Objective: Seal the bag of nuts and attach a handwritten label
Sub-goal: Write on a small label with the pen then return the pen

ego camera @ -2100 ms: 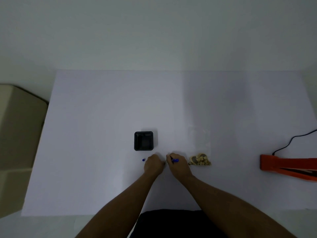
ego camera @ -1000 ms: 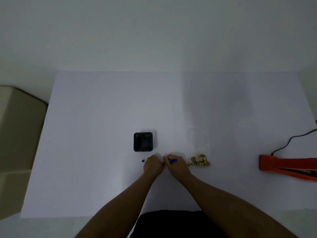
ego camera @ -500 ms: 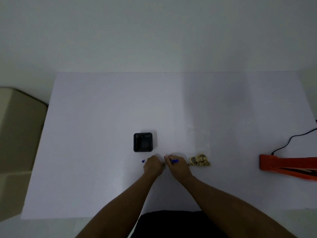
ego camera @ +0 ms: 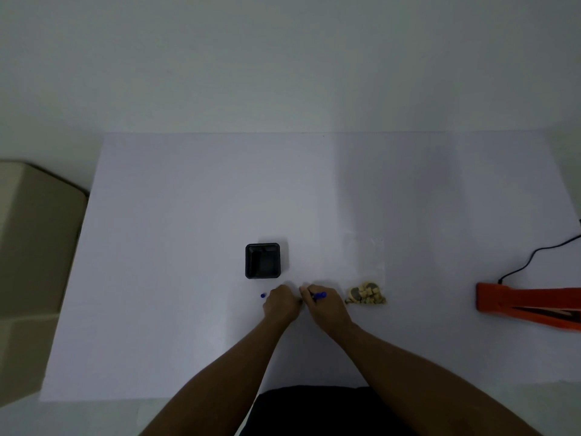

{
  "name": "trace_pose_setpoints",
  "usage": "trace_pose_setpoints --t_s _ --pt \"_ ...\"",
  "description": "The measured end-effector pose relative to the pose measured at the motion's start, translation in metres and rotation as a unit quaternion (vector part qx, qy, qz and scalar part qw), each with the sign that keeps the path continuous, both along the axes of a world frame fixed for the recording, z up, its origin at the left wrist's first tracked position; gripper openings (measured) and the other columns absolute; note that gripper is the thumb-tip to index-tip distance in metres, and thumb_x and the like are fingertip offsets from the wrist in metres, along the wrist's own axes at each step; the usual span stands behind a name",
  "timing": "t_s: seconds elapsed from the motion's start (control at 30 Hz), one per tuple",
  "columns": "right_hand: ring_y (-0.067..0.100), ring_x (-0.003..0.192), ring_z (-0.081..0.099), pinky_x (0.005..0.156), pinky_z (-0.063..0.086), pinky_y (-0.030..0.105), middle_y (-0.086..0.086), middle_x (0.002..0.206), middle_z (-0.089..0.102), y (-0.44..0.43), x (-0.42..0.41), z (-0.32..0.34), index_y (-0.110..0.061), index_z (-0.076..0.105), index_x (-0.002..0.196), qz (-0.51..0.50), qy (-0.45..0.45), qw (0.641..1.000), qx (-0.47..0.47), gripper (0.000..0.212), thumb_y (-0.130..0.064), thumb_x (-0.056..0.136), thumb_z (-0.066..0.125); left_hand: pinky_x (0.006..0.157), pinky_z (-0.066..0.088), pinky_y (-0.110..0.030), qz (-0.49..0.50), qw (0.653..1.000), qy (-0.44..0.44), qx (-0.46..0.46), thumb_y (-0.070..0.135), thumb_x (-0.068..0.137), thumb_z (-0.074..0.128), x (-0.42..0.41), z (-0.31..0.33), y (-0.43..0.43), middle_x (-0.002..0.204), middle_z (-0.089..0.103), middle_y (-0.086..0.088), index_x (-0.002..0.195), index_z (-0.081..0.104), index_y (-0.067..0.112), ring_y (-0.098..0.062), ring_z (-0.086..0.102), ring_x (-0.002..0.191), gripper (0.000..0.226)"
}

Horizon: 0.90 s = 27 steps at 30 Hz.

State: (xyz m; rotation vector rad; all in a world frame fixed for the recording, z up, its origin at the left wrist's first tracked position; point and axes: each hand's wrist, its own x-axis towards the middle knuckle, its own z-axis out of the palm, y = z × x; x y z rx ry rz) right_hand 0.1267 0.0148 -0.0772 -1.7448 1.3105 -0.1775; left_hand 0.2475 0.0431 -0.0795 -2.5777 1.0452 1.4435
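Blue pen (ego camera: 318, 295) sits pinched in my right hand (ego camera: 325, 308); my left hand (ego camera: 280, 303), curled beside it, should press the hidden label flat while I write slowly.

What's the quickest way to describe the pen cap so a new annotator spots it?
Start at the black square tray near the middle of the white table. Just below its left corner, beside the left hand, lies the pen cap. It is a tiny blue dot lying loose, unlike the blue pen held in the right hand.

Two bare forearms, no sleeves in view; dark, perhaps black, garment (ego camera: 314, 410) at the torso.
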Motion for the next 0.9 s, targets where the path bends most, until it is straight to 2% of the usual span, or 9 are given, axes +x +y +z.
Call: trace_pose_setpoints --t_s 0.27,0.37,0.53,0.73,0.9 --pt "0.004 0.051 0.047 0.052 0.032 0.011 -0.009 0.052 0.04 0.0007 -0.0031 -0.0017 -0.028 0.039 0.057 -0.019 0.003 1.0 -0.017 0.044 -0.025 0.1 0.05 0.075 0.055 -0.033 0.004 1.0 0.002 0.002 0.033 0.09 0.062 -0.0002 -0.0006 -0.0001 0.093 0.069 -0.011 0.096 0.063 0.006 -0.021 0.062 0.076 0.027" --pt "0.006 0.047 0.043 0.051 0.03 0.013 -0.009 0.051 0.039 0.0026 -0.0041 -0.0048 -0.023 0.041 0.059 -0.029 0.013 0.999 -0.025 0.042 -0.025 0.1 0.049 0.073 0.053 -0.032 0.003 1.0 0.002 0.001 0.033 0.09 0.062 0.0001 -0.0006 -0.0002 0.093 0.068 -0.011 0.097 0.063 0.006 -0.019 0.061 0.074 0.028" --pt "0.005 0.05 0.042 0.054 0.032 0.015 -0.011 0.055 0.041 0.0058 -0.0043 -0.0066 -0.019 0.047 0.064 0.013 0.006 1.0 -0.006 0.036 -0.021 0.1 0.048 0.072 0.054 -0.033 -0.004 1.0 -0.003 -0.005 0.035 0.091 0.059 0.0001 0.0 0.0008 0.091 0.069 -0.011 0.093 0.063 0.006 -0.019 0.059 0.071 0.029" --pt "0.006 0.05 0.045 0.054 0.032 0.012 -0.009 0.054 0.041 0.0057 -0.0023 -0.006 -0.033 0.038 0.058 -0.002 -0.001 1.0 -0.006 0.045 -0.023 0.1 0.049 0.077 0.057 -0.037 -0.01 1.0 0.0 0.003 0.036 0.089 0.061 0.0003 0.0032 -0.0001 0.095 0.069 -0.012 0.096 0.062 0.007 -0.025 0.067 0.083 0.03" --pt "0.003 0.051 0.044 0.055 0.032 0.011 -0.012 0.055 0.041 0.0046 -0.0054 -0.0079 -0.02 0.048 0.064 0.011 0.013 1.0 -0.013 0.036 -0.022 0.1 0.049 0.076 0.056 -0.036 -0.006 1.0 0.001 0.007 0.035 0.089 0.062 0.0001 0.0057 -0.0005 0.097 0.069 -0.012 0.096 0.063 0.007 -0.026 0.067 0.085 0.029"
